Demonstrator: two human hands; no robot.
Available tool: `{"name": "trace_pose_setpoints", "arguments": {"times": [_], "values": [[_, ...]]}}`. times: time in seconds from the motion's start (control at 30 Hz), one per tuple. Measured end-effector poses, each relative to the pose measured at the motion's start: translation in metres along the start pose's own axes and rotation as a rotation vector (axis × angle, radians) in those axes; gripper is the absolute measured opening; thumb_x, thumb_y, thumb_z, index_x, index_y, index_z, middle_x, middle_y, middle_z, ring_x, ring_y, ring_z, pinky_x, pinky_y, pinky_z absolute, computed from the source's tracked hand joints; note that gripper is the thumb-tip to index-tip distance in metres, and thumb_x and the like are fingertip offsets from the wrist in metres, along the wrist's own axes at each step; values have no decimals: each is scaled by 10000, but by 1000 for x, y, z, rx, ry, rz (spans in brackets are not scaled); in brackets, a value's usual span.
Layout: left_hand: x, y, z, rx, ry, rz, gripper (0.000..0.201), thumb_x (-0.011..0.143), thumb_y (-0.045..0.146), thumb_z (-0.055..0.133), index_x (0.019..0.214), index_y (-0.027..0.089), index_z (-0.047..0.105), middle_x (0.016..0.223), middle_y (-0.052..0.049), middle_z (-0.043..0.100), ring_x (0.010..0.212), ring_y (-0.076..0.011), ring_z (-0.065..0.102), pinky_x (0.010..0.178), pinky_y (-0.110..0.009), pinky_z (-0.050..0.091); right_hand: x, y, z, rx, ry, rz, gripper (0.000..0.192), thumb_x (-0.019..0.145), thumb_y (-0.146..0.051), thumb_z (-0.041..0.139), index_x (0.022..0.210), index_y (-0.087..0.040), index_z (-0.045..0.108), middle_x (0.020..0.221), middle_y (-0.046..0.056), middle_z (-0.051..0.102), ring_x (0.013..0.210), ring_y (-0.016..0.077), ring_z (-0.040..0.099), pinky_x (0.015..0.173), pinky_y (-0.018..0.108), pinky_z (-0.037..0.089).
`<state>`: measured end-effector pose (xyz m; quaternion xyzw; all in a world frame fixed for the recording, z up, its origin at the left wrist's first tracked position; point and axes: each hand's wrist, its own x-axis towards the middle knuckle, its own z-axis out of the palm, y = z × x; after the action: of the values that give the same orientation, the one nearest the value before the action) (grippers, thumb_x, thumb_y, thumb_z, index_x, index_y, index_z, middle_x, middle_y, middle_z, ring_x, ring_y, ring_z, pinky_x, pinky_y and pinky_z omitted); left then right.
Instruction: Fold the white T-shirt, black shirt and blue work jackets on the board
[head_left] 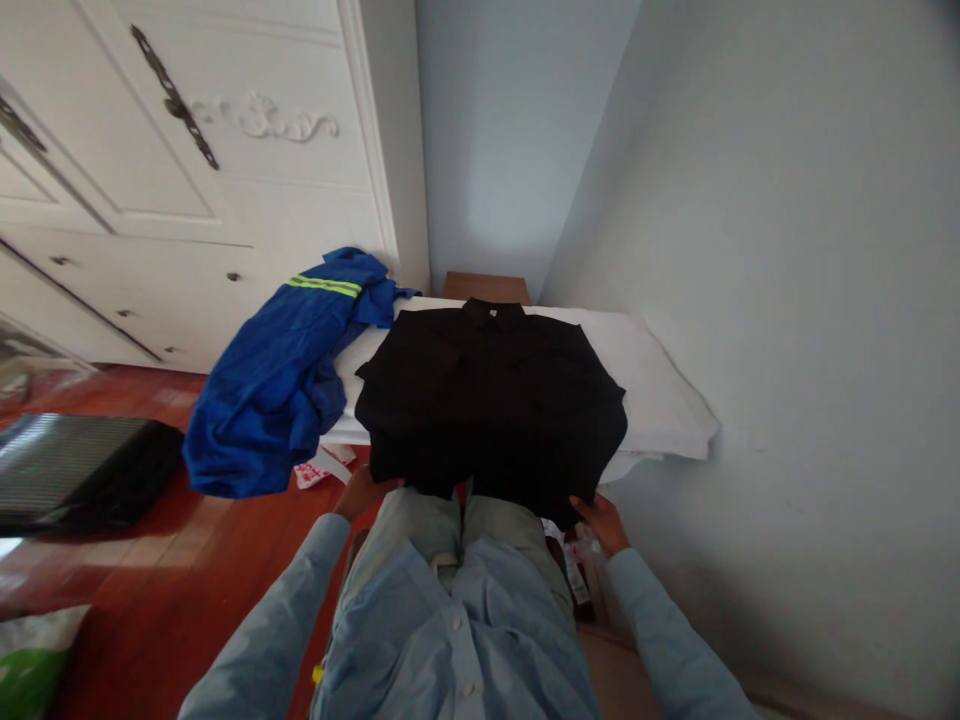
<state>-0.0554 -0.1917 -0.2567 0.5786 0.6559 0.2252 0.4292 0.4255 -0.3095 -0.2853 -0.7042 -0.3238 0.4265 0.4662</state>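
Note:
A black collared shirt lies spread out before me, its collar at the far side and its hem toward my lap. It rests on a white cloth-covered surface. At the hem's left corner, my left hand is closed on the fabric, with its fingertips partly under the cloth. My right hand grips the right corner of the hem between thumb and fingers. To the left of the shirt, a blue garment with a yellow-green reflective stripe is draped over the surface's end and hangs down.
A white wardrobe with dark handles stands behind on the left, and a grey wall runs along the right. On the red wooden floor sit a black-wrapped bundle and a green-and-white bag. A brown wooden piece shows behind the collar.

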Motion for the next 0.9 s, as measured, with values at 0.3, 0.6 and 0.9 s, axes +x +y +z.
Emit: {"name": "trace_pose_setpoints", "arguments": {"times": [0.3,0.6,0.9], "values": [[-59,31,-38,-177,-130,-136,454,506,533,828,793,208,693,784,-56,756,815,-298,709,710,-354,564,-58,-52,-20,63,-78,65,465,582,-522,851,798,-137,703,598,3,674,533,172,614,520,300,525],[-79,33,-42,-499,-348,-197,555,401,439,902,877,212,729,889,-77,780,924,-311,727,851,-412,572,-91,-71,-14,479,-48,40,575,602,-481,860,1098,-251,680,1114,73,751,987,286,717,831,428,591],[-86,58,-64,-420,-321,-85,454,614,563,781,852,177,748,843,-67,770,848,-285,708,817,-432,569,-103,-98,-20,357,-69,-18,759,686,-455,823,1373,-310,535,1058,45,742,873,243,713,678,335,593]]}}
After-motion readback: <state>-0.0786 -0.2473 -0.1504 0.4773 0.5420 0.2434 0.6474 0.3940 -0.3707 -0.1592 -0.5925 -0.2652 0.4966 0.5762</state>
